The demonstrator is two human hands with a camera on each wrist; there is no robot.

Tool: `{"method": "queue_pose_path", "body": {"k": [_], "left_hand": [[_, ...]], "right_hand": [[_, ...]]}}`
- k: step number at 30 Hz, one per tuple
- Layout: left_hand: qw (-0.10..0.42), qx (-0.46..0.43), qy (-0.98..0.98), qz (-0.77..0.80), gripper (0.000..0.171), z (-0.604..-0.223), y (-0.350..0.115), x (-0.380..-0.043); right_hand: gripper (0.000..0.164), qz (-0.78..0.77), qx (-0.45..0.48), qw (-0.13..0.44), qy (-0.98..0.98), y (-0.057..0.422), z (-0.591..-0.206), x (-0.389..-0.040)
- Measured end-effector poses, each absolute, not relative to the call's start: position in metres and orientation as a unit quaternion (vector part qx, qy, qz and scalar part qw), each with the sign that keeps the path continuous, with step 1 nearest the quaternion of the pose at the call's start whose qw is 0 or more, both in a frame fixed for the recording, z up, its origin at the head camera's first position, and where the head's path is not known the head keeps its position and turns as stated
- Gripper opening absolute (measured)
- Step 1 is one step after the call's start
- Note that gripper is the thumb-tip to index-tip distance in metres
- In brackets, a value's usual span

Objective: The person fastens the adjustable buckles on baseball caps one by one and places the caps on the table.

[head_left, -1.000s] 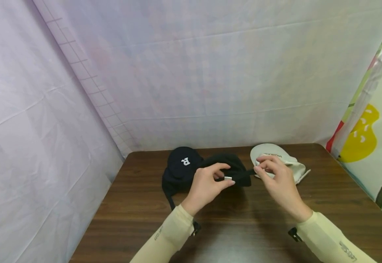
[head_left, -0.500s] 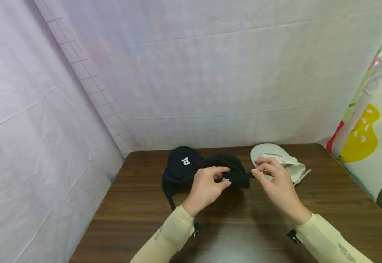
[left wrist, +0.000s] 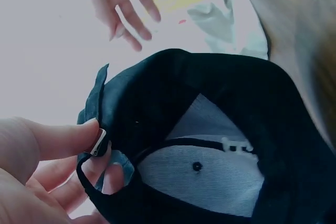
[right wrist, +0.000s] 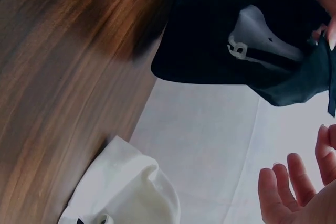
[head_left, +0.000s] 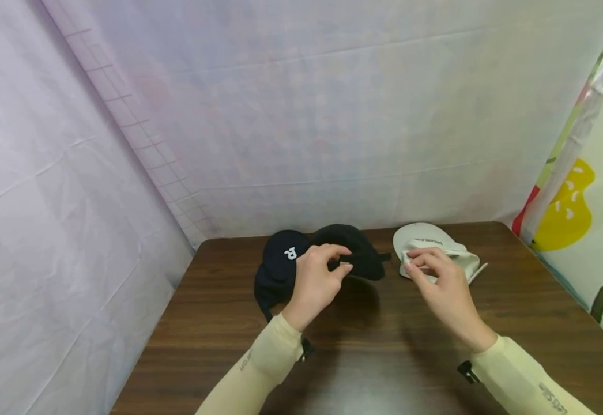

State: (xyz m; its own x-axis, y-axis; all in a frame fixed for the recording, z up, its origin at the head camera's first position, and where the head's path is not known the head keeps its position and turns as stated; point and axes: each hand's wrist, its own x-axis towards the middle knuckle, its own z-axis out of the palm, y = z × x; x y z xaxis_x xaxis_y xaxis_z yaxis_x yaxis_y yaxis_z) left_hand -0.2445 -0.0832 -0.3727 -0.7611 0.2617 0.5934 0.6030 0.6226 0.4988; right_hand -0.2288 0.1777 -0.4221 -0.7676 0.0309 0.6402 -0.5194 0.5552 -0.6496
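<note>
My left hand [head_left: 314,282] pinches the small metal buckle [left wrist: 98,143] on the back strap of a black baseball cap [head_left: 366,256] between thumb and fingers. From that buckle the strap's loose end [left wrist: 94,95] sticks out. In the left wrist view the cap's pale lining [left wrist: 202,177] faces me through the opening. To the right, my right hand [head_left: 449,294] is off the strap and holds nothing. Its fingers are loosely bent and apart in the right wrist view, in front of a white cap [head_left: 421,233] in the head view.
A navy cap [head_left: 278,259] with a white letter R lies at the back left of the brown wooden table [head_left: 203,323], partly behind my left hand. Light cloth [head_left: 301,115] hangs right behind the table's back edge.
My right hand has let go of the strap end. My left hand has lifted the black cap slightly up and left, away from the right hand.
</note>
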Motion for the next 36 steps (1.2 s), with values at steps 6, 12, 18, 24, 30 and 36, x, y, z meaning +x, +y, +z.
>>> {"method": "queue_pose_path", "body": {"k": [6,12,18,24,30,36], "left_hand": [[0.227,-0.224,-0.860,-0.399,0.025,-0.355,-0.087,-0.272],[0.211,-0.178,-0.853,-0.444,0.025,-0.341,-0.092,-0.301],[0.216,-0.179,-0.839,-0.465,0.024,-0.326,-0.085,-0.328],[0.214,-0.172,-0.844,-0.460,0.024,-0.317,-0.071,-0.346],[0.251,-0.185,-0.833,-0.457,0.022,-0.318,-0.054,-0.375],[0.275,-0.189,-0.819,-0.467,0.021,-0.331,-0.044,-0.405]], "right_hand": [[0.012,0.442,0.140,0.309,-0.831,0.183,-0.422,-0.226],[0.015,0.434,0.134,0.308,-0.836,0.187,-0.427,-0.222],[0.018,0.433,0.127,0.319,-0.833,0.191,-0.428,-0.220],[0.017,0.429,0.121,0.321,-0.835,0.197,-0.432,-0.217],[0.014,0.420,0.111,0.325,-0.840,0.205,-0.432,-0.215],[0.014,0.427,0.105,0.318,-0.840,0.212,-0.434,-0.213]]}}
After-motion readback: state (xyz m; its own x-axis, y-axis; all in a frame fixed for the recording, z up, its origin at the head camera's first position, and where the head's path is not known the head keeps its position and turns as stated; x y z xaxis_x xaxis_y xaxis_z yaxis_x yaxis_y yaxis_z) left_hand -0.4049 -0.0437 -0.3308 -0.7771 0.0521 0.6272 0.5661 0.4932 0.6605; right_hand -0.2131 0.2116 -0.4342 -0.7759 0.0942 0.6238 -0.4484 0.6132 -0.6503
